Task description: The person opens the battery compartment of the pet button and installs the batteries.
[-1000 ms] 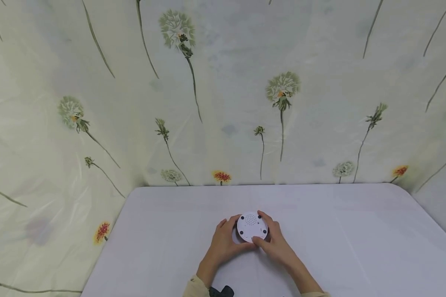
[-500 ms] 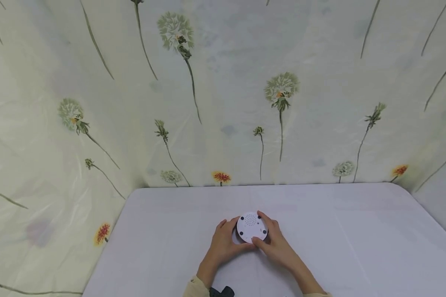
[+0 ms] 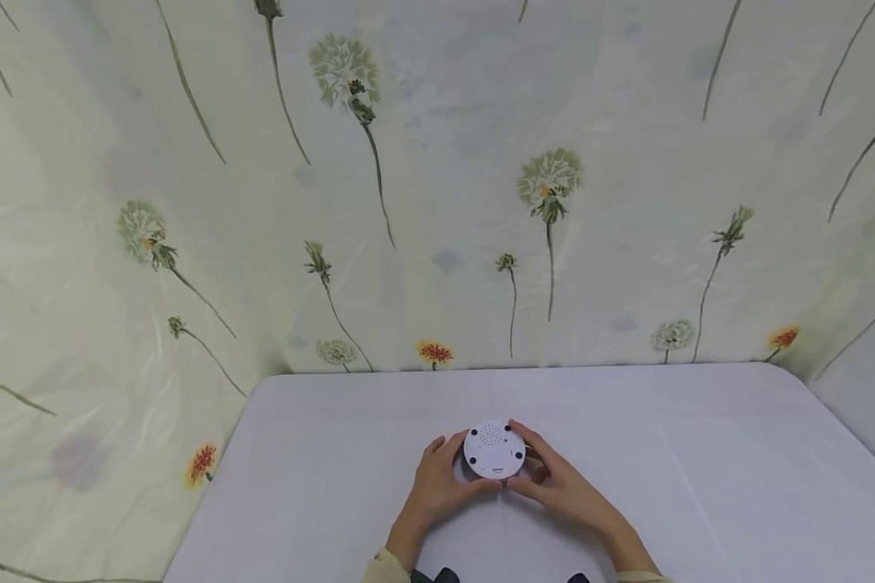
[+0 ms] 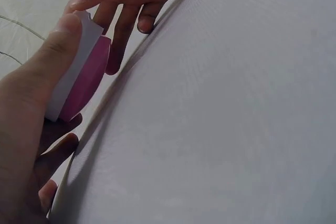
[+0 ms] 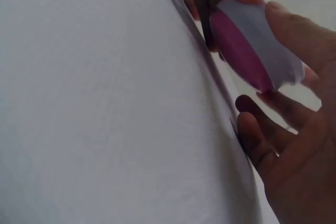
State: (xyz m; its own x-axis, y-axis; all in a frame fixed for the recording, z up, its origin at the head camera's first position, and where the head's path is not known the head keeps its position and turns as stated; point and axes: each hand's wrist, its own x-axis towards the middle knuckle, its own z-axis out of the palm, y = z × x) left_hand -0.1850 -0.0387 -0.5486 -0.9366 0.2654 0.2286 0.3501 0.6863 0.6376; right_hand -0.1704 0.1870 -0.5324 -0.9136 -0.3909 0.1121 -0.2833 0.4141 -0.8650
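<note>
A small round device (image 3: pixel 494 450) is tilted with its white underside up, showing a patch of speaker holes and several black feet. Its other side is magenta, as the left wrist view shows on the device (image 4: pixel 86 77). My left hand (image 3: pixel 437 479) grips it from the left, thumb along the near edge and fingers round the far side. From the right, my right hand (image 3: pixel 561 484) holds it too, index finger at the upper right rim and thumb at the near rim. In the right wrist view the device (image 5: pixel 252 45) sits between both thumbs, and the right hand's lower fingers curl loosely below it.
Under the hands lies a table with a white cover (image 3: pixel 700 453). Behind and beside it hangs a pale curtain (image 3: pixel 437 162) printed with dandelions. Dark wrist straps (image 3: pixel 445 576) show at the bottom edge.
My right thumb has slid off the white underside to the near rim, uncovering a small slot there. The right hand has shifted slightly right and its fingers have spread. The left hand keeps its grip.
</note>
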